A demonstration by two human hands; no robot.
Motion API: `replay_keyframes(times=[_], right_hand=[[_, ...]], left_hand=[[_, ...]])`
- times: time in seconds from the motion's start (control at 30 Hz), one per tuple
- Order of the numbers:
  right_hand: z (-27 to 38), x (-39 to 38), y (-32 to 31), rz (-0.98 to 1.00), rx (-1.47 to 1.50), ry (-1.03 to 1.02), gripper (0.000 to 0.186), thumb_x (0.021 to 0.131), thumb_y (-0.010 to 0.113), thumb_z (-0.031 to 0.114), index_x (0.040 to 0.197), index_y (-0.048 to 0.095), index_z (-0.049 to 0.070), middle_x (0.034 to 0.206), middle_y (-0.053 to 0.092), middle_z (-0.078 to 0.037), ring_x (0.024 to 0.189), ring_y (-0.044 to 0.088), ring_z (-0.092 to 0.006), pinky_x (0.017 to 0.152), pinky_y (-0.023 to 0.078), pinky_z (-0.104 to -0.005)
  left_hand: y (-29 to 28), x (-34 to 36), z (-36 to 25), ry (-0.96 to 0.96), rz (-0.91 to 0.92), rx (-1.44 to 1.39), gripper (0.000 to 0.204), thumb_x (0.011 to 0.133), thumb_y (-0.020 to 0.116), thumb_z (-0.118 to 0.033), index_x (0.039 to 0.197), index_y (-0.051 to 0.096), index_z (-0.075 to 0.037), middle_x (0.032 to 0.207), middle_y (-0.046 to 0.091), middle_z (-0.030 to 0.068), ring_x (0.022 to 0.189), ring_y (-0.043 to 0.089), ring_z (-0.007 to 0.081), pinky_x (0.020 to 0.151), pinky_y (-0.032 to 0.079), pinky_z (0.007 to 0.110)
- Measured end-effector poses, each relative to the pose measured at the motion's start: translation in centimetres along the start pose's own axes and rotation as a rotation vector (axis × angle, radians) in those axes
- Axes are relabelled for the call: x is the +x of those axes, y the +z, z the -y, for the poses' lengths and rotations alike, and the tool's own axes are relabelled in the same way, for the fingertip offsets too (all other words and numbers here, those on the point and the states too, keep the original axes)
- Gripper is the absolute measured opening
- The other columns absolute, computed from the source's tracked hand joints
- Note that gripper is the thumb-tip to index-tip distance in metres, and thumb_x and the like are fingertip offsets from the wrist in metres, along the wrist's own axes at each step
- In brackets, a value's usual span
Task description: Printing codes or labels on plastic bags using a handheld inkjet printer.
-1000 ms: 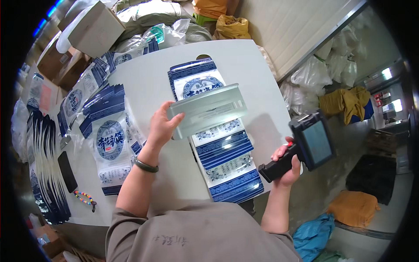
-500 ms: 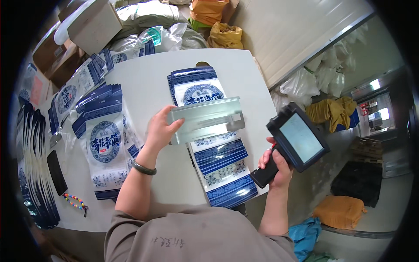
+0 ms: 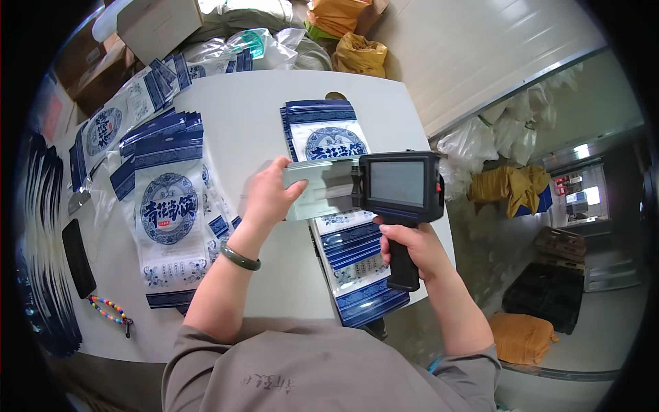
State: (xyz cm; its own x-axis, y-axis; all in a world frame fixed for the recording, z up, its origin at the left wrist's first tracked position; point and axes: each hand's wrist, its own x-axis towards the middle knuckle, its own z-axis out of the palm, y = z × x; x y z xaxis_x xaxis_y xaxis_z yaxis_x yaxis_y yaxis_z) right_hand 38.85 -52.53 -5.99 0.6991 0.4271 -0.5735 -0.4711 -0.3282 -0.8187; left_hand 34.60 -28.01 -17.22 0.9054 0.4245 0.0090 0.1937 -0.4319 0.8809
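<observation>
My left hand (image 3: pixel 268 195) grips the left end of a shiny grey-green plate (image 3: pixel 317 187), thumb on its face. The plate lies across a fanned stack of blue-and-white printed plastic pouches (image 3: pixel 358 237), hiding its middle. My right hand (image 3: pixel 420 248) is wrapped round the black pistol grip of a handheld inkjet printer (image 3: pixel 397 182). The printer's grey screen faces up toward me. Its body is over the plate's right end and covers it; whether the two touch I cannot tell. A dark bangle (image 3: pixel 239 256) circles my left wrist.
More pouches (image 3: pixel 168 206) lie fanned at the left of the white table (image 3: pixel 257 103), beside a black phone (image 3: pixel 79 259) with a beaded strap (image 3: pixel 110 310). Upright pouches (image 3: pixel 48 254) line the far left edge. Boxes (image 3: pixel 158 31) and sacks (image 3: pixel 360 55) stand behind.
My right hand has brought the printer up and left from beside the table to the plate's right end, turning it upright. My left hand still holds the plate. The whole view has shifted slightly.
</observation>
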Motion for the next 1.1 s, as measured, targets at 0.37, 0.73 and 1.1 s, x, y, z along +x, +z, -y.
replay_keyframes(times=[0.37, 0.73, 1.1], right_hand=[[1.7, 1.6, 4.5, -0.03, -0.205, 0.186, 0.017, 0.081, 0.063, 0.01, 0.094, 0.059, 0.0, 0.065, 0.058, -0.006, 0.051, 0.057, -0.0152, 0.05, 0.049, -0.0273], [1.3, 3.2, 4.4, -0.111, -0.383, 0.242, 0.014, 0.084, 0.065, 0.014, 0.087, 0.058, 0.001, 0.064, 0.058, -0.006, 0.051, 0.058, -0.0156, 0.047, 0.052, -0.0306], [-2.9, 1.6, -5.3, -0.411, 0.063, -0.181, 0.026, 0.085, 0.069, 0.023, 0.097, 0.059, 0.003, 0.064, 0.058, -0.006, 0.051, 0.057, -0.0156, 0.049, 0.051, -0.0298]], left_hand=[[0.1, -0.1, 0.4, -0.027, 0.015, -0.025, 0.038, 0.079, 0.071, -0.019, 0.109, 0.055, -0.002, 0.091, 0.066, 0.0207, 0.088, 0.064, 0.0361, 0.076, 0.05, 0.042], [1.0, 0.1, 0.9, 0.027, -0.026, -0.069, 0.034, 0.079, 0.071, -0.017, 0.104, 0.055, -0.001, 0.088, 0.066, 0.0212, 0.085, 0.064, 0.0366, 0.074, 0.049, 0.041], [-0.4, 0.5, 0.5, -0.035, 0.025, -0.131, 0.034, 0.08, 0.071, -0.016, 0.104, 0.055, 0.001, 0.094, 0.065, 0.0179, 0.086, 0.065, 0.0282, 0.076, 0.052, 0.036]])
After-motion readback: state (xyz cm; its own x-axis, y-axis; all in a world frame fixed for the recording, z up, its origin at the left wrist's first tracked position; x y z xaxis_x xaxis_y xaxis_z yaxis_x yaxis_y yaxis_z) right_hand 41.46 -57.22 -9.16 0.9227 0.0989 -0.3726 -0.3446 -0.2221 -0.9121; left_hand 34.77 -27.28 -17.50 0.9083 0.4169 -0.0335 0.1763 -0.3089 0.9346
